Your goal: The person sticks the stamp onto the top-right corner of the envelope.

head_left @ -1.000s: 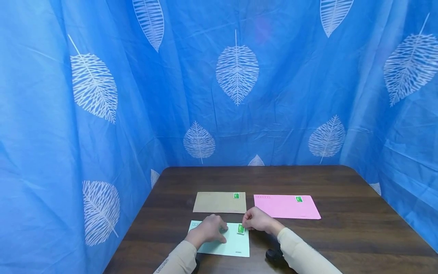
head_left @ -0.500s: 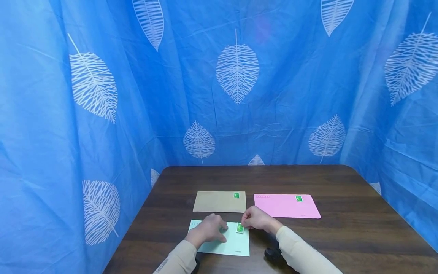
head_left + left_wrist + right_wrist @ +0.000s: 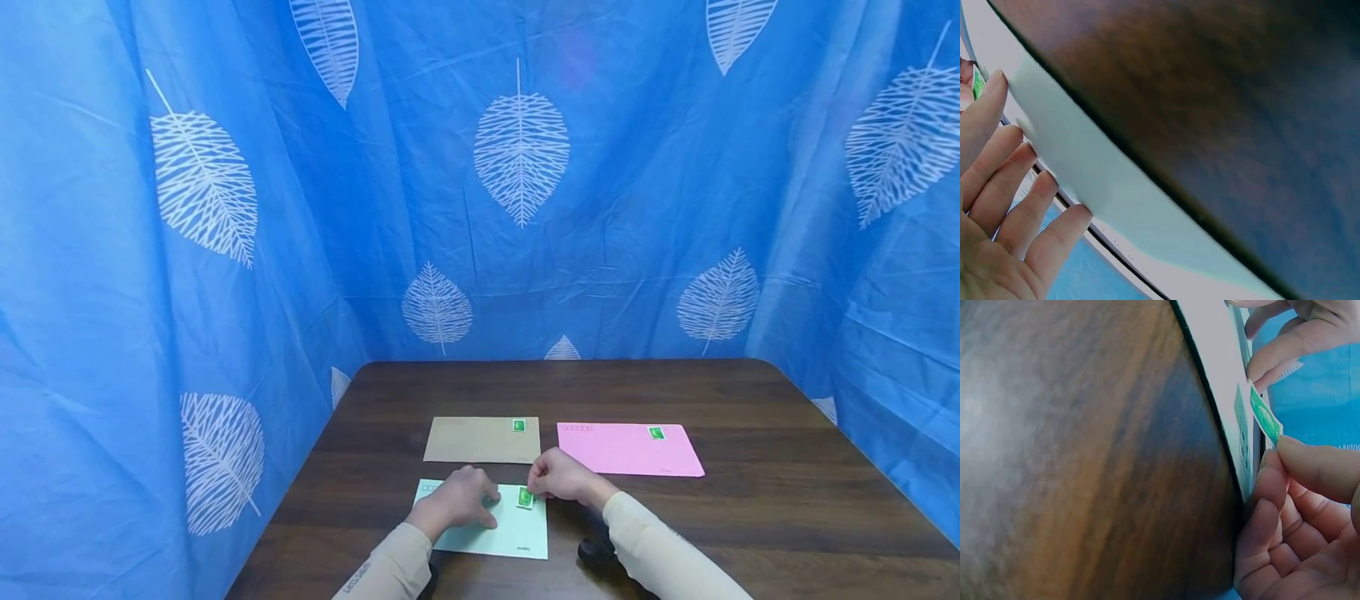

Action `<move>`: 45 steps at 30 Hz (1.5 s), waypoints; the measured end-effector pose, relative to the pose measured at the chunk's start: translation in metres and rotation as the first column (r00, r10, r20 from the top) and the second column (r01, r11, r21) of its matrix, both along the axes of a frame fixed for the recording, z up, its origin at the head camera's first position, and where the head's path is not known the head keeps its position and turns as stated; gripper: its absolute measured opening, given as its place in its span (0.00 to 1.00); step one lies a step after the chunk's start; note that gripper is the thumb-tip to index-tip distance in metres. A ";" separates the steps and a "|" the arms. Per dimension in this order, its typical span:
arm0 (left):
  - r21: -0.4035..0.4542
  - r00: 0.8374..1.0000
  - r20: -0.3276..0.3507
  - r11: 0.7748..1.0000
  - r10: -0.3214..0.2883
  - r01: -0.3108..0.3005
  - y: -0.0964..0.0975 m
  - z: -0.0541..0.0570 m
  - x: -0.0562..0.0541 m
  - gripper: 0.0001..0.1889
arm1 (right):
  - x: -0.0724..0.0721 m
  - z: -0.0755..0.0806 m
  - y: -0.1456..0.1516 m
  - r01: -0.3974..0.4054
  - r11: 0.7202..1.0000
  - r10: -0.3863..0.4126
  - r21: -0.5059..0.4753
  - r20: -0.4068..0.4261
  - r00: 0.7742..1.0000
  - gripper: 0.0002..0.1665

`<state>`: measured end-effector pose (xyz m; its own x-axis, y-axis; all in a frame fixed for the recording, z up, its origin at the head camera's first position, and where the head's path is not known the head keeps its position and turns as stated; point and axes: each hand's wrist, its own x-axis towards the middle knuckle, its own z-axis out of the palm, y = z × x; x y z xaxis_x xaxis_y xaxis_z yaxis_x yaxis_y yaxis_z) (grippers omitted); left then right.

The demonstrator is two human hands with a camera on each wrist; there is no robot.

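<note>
A mint-green envelope [image 3: 506, 537] lies flat near the front of the table. My left hand [image 3: 457, 503] rests on it, and in the left wrist view its spread fingertips [image 3: 1079, 215] press the paper. My right hand [image 3: 566, 477] pinches a green postage stamp [image 3: 1265, 415] by one edge between thumb and forefinger. The stamp is held at the envelope's upper right corner. In the right wrist view it stands tilted off the paper; whether its lower edge touches cannot be told. The other right fingers are curled beneath.
Behind lie a tan envelope [image 3: 480, 442] and a pink envelope [image 3: 630, 454], each with a green stamp at its upper right. Dark wood table [image 3: 360, 467] surrounds them. A blue leaf-patterned cloth [image 3: 615, 192] hangs at the back and sides.
My right hand has shifted slightly left with the stamp over the mint envelope's corner. The left hand stays on the envelope. The head view has tilted very slightly.
</note>
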<state>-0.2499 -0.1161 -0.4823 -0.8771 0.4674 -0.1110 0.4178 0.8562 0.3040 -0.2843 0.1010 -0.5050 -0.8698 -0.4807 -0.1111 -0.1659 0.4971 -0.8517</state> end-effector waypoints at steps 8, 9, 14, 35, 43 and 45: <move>-0.003 1.000 -0.005 1.000 -0.003 0.003 0.000 0.000 0.000 0.20 | -0.002 0.000 -0.001 -0.007 1.000 0.007 0.000 -0.002 1.000 0.08; -0.003 1.000 -0.008 1.000 -0.005 0.005 0.000 0.000 0.000 0.20 | -0.003 -0.001 -0.002 -0.007 1.000 0.007 0.000 -0.004 1.000 0.08; -0.007 1.000 -0.021 1.000 -0.006 0.006 0.001 0.001 0.001 0.20 | -0.005 -0.001 -0.003 -0.005 1.000 0.005 0.003 -0.012 1.000 0.08; -0.017 0.999 -0.034 0.999 -0.028 0.027 0.001 -0.002 -0.001 0.20 | -0.003 0.001 -0.010 -0.017 1.000 0.017 -0.006 -0.047 0.999 0.08; -0.016 0.999 -0.029 1.000 -0.022 0.022 0.001 0.000 -0.001 0.20 | -0.006 -0.002 -0.010 -0.007 1.000 0.008 0.017 -0.058 0.998 0.08; -0.018 0.999 -0.028 1.000 -0.023 0.022 0.001 0.000 -0.001 0.20 | -0.006 -0.003 -0.010 -0.006 1.000 0.007 0.019 -0.063 0.998 0.08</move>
